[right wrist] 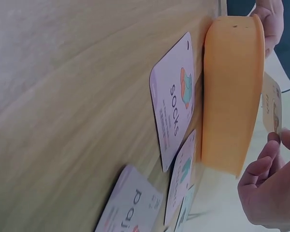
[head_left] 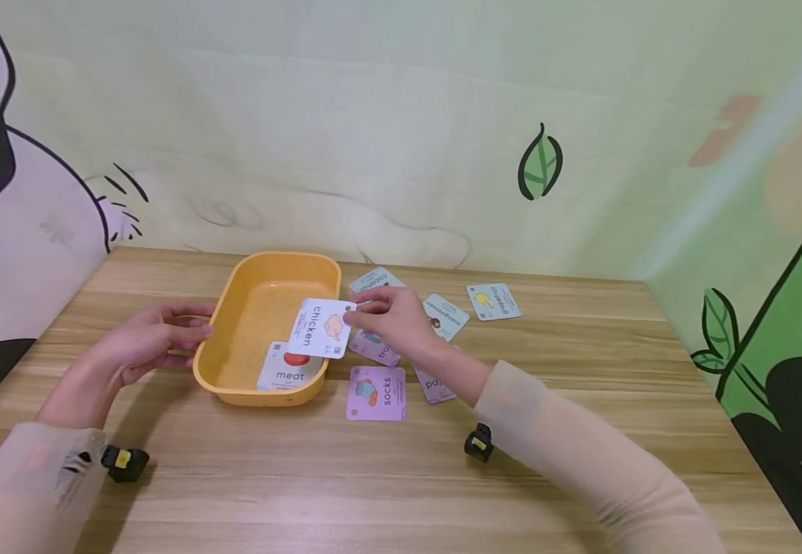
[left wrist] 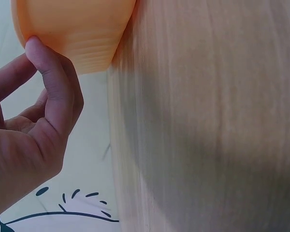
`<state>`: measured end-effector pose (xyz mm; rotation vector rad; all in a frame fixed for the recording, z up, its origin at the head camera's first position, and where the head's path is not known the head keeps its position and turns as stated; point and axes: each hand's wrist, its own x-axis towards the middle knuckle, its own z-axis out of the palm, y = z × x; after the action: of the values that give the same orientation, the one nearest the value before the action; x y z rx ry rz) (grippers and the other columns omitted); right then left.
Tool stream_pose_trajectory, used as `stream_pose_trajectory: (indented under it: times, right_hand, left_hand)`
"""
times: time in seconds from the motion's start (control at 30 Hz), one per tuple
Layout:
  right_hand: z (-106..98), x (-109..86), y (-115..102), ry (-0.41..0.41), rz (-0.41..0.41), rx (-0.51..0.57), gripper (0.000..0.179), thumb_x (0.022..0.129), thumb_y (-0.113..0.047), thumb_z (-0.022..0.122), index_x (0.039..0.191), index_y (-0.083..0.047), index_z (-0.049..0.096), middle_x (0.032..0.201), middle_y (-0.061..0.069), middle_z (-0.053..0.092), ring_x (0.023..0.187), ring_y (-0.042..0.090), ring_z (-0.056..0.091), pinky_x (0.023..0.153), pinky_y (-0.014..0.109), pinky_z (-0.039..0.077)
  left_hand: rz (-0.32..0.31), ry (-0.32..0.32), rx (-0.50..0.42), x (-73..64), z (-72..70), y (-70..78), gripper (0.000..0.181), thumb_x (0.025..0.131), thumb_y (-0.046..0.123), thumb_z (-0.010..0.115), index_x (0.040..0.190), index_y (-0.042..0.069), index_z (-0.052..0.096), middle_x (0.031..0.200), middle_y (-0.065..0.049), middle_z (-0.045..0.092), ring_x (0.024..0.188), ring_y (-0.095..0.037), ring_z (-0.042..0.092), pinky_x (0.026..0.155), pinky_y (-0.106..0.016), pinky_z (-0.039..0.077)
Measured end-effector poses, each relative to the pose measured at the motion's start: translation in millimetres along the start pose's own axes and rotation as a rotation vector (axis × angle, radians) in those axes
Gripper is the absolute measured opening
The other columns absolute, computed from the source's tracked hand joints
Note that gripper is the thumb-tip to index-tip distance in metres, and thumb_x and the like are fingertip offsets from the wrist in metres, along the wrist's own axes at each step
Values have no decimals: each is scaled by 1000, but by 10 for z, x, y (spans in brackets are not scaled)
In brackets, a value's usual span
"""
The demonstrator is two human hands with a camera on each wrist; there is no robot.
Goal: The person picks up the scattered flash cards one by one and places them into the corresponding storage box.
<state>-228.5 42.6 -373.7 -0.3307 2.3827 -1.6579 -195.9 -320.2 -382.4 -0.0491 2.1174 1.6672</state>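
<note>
My right hand (head_left: 397, 319) pinches a white card (head_left: 321, 328) labelled "chicken" by its edge, over the right rim of a yellow plastic bin (head_left: 238, 323). Inside the bin, partly beneath that card in the head view, a "meat" card (head_left: 289, 368) leans near the right wall. My left hand (head_left: 158, 338) holds the bin's left rim with bent fingers, their tips on the rim and outer wall in the left wrist view. Just right of the bin lies a purple "socks" card (head_left: 376, 394). Another purple card (head_left: 373, 348) is partly hidden behind my right hand.
Farther back lie a "coconut" card (head_left: 375, 278), a "mangosteen" card (head_left: 448, 315) and a "grapefruit" card (head_left: 494, 301). A purple card (head_left: 436, 387) shows partly under my right wrist. A wall with printed drawings (head_left: 401, 154) rises behind the wooden table (head_left: 290, 477).
</note>
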Motion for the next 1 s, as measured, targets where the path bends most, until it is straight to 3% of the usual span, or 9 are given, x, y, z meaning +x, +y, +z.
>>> stream_pose_trajectory:
  times: [0.43, 0.57, 0.87, 1.0]
  right_hand:
    - [233, 59, -19, -1, -26, 22, 29, 88, -16, 84, 115, -12, 75, 92, -4, 75, 89, 13, 69, 79, 25, 56]
    - [280, 56, -17, -2, -36, 23, 29, 88, -16, 84, 115, -12, 74, 91, -4, 75, 84, 12, 69, 69, 24, 55]
    - [340, 56, -21, -17, -88, -9, 30, 89, -15, 83, 116, -9, 73, 91, -4, 73, 81, 22, 70, 63, 23, 54]
    - [367, 61, -14, -13, -126, -62, 29, 88, -15, 83, 114, -9, 74, 91, -4, 73, 80, 18, 68, 66, 23, 54]
  left_hand:
    - [-10, -3, -3, 1, -13, -14, 65, 105, 11, 58, 155, -11, 22, 113, -3, 64, 92, -16, 68, 80, -35, 60]
    - [-12, -2, 0, -2, -2, -1, 66, 105, 10, 58, 156, -11, 22, 114, -4, 64, 92, -16, 68, 80, -35, 60]
    - [-12, -3, 5, -5, 2, 16, 66, 105, 10, 58, 155, -11, 22, 116, -5, 62, 93, -16, 68, 80, -35, 60]
    - [-11, -1, 6, -10, -3, 12, 65, 105, 9, 58, 155, -11, 21, 115, -5, 63, 93, -16, 68, 80, -35, 60]
